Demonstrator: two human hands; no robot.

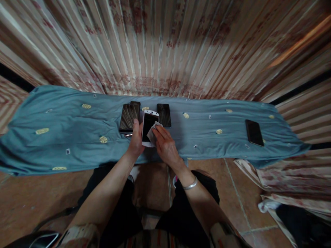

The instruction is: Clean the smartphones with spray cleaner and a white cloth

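Observation:
My left hand [136, 139] grips a white smartphone [147, 125] by its left edge, its thumb pointing up along the side. The phone's dark screen faces me, tilted up above the cloth. My right hand [166, 144] presses a pale wiping cloth [152, 135] against the lower right of the screen, fingers together on top of it. Just left of the phone lies a dark tablet [129, 117] with a reflective screen, partly over another dark device [138, 103]. A black smartphone [164, 114] rests flat behind my right hand.
A blue-green cloth with yellow pineapple prints [85, 134] covers the long narrow table. Toward its right end lies another dark phone [254, 132]. A thin silvery object [128, 135] sits below the tablet. Pleated curtains [165, 51] hang right behind the table.

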